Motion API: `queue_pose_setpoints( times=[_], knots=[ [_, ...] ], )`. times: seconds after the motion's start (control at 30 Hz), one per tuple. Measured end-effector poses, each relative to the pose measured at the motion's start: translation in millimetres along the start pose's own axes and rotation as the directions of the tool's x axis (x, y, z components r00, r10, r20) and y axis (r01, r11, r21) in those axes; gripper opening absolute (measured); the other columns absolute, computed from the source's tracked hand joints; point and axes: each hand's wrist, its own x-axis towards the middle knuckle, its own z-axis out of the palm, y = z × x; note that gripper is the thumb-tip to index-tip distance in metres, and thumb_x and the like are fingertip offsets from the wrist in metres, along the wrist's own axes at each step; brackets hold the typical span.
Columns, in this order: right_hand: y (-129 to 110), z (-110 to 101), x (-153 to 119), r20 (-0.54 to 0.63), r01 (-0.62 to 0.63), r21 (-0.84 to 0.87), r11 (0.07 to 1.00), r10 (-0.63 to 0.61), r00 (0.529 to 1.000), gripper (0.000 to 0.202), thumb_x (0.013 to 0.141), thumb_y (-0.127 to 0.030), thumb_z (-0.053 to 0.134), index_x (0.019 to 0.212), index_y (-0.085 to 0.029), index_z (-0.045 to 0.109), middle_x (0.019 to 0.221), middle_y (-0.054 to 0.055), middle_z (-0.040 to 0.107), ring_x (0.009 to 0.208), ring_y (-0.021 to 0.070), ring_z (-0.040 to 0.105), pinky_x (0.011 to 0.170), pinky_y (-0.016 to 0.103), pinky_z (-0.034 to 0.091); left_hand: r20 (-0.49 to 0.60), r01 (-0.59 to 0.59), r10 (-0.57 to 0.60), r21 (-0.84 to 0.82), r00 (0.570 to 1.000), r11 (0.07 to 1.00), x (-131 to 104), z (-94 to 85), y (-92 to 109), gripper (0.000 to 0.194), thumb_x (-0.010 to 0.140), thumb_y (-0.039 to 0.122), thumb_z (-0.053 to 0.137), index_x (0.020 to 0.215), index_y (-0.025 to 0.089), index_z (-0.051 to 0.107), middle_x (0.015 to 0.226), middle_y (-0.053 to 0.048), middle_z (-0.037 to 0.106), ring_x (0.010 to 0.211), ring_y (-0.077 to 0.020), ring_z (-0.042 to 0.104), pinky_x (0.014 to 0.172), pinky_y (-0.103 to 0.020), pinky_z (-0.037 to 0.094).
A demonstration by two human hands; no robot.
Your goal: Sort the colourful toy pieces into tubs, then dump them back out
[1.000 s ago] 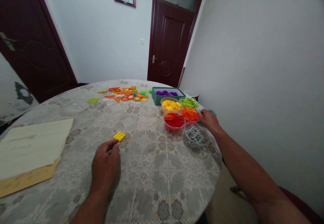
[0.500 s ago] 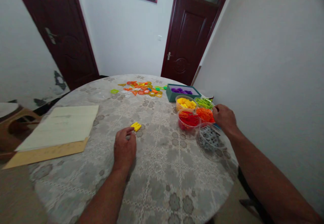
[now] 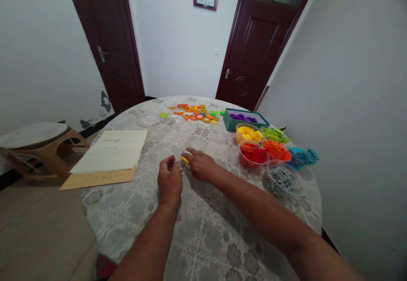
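My right hand [image 3: 201,165] is over the middle of the table, its fingers closed around a small yellow plastic piece [image 3: 185,159] that is mostly covered by them. Close beside it on the left is my left hand [image 3: 170,179], with curled fingers and the thumb drawn in; whatever may be between them is hidden. To the right stand clear tubs of plastic pieces: yellow pieces [image 3: 249,134], red pieces [image 3: 253,154], orange pieces [image 3: 276,150], green pieces [image 3: 275,134], blue pieces [image 3: 302,157] and grey pieces [image 3: 281,178].
A green box [image 3: 231,123] with purple pieces stands behind the tubs. Loose colourful pieces [image 3: 195,113] lie scattered at the far side, near a clear lid [image 3: 148,121]. Paper sheets [image 3: 110,151] lie at the left. A stool [image 3: 47,151] stands beyond the table's left edge.
My right hand has come from the tubs to the middle, beside my left hand, and now covers most of the yellow pieces' spot. The view has turned slightly left.
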Motion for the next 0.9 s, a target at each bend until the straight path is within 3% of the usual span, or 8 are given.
queue_pose_setpoints(
  times=[0.17,0.27,0.37,0.47,0.57,0.67,0.8,0.9],
  knots=[
    [-3.6,4.1,13.2,0.108,0.001,-0.096,0.995,0.010,0.994,0.028,0.101,-0.023,0.051,0.125,-0.019,0.066,0.130,0.015,0.065,0.106,0.0255,0.068,0.090,0.039,0.058,0.029,0.035,-0.036,0.021,0.999,0.999,-0.5,-3.1,8.1,0.041,0.089,0.033,0.063,0.128,0.020,0.064,0.125,-0.010,0.072,0.072,-0.0135,0.070,0.066,-0.028,0.058],
    [-1.1,-8.3,2.5,0.168,-0.012,-0.084,0.996,0.026,0.986,0.032,0.101,-0.030,0.053,0.129,-0.019,0.065,0.122,0.015,0.066,0.093,0.0240,0.070,0.080,0.037,0.059,0.051,0.047,-0.049,0.029,0.998,0.998,-1.4,-4.2,10.5,0.042,0.089,0.034,0.062,0.128,0.020,0.065,0.124,-0.011,0.072,0.072,-0.0145,0.071,0.065,-0.029,0.057],
    [6.2,-24.4,-14.6,0.216,0.014,-0.040,0.999,-0.005,0.976,0.043,0.095,-0.038,0.064,0.134,-0.021,0.064,0.122,0.014,0.067,0.098,0.0257,0.070,0.082,0.037,0.058,0.052,0.037,-0.039,0.041,0.998,0.998,-2.0,-4.6,12.2,0.042,0.088,0.035,0.062,0.126,0.019,0.066,0.121,-0.010,0.073,0.074,-0.0154,0.071,0.069,-0.031,0.058],
    [23.3,-49.0,-34.6,0.150,0.005,-0.019,1.000,-0.002,0.989,0.051,0.092,-0.039,0.069,0.139,-0.021,0.061,0.127,0.013,0.065,0.105,0.0259,0.069,0.090,0.037,0.057,0.056,0.022,-0.026,0.074,0.998,0.997,-3.0,-4.8,14.2,0.041,0.088,0.035,0.060,0.125,0.019,0.068,0.115,-0.008,0.074,0.074,-0.0161,0.070,0.072,-0.033,0.058],
    [56.9,-82.1,-52.0,-0.018,-0.085,-0.071,0.994,0.084,0.996,0.053,0.095,-0.035,0.067,0.144,-0.020,0.056,0.135,0.014,0.062,0.114,0.0251,0.066,0.099,0.036,0.053,0.066,0.021,-0.029,0.115,0.997,0.993,-3.8,-4.8,15.5,0.039,0.088,0.035,0.059,0.123,0.020,0.069,0.109,-0.007,0.074,0.073,-0.0171,0.070,0.074,-0.035,0.057],
    [106.1,-111.6,-62.1,-0.151,-0.267,-0.169,0.949,0.242,0.958,0.050,0.096,-0.029,0.065,0.145,-0.018,0.056,0.138,0.015,0.060,0.120,0.0259,0.063,0.104,0.036,0.049,0.083,0.001,-0.012,0.133,0.996,0.991,-3.2,-4.5,13.6,0.037,0.088,0.035,0.059,0.120,0.020,0.070,0.106,-0.007,0.074,0.076,-0.0188,0.070,0.079,-0.038,0.058],
    [169.7,-130.9,-67.8,-0.162,-0.507,-0.269,0.819,0.481,0.862,0.047,0.095,-0.024,0.067,0.141,-0.018,0.061,0.137,0.017,0.060,0.120,0.0277,0.063,0.102,0.035,0.048,0.119,-0.102,0.077,0.218,0.990,0.971,-2.0,-4.2,7.6,0.033,0.089,0.036,0.058,0.116,0.020,0.071,0.108,-0.009,0.075,0.091,-0.0238,0.072,0.089,-0.042,0.057],
    [195.8,-135.9,-72.6,-0.163,-0.599,-0.287,0.747,0.579,0.799,0.045,0.096,-0.024,0.066,0.140,-0.016,0.061,0.133,0.018,0.062,0.115,0.0286,0.066,0.096,0.035,0.050,0.154,-0.243,0.206,0.290,0.966,0.926,-3.5,-3.8,4.8,0.029,0.090,0.034,0.055,0.110,0.021,0.072,0.112,-0.009,0.074,0.107,-0.0266,0.070,0.100,-0.044,0.054]
  ],
)
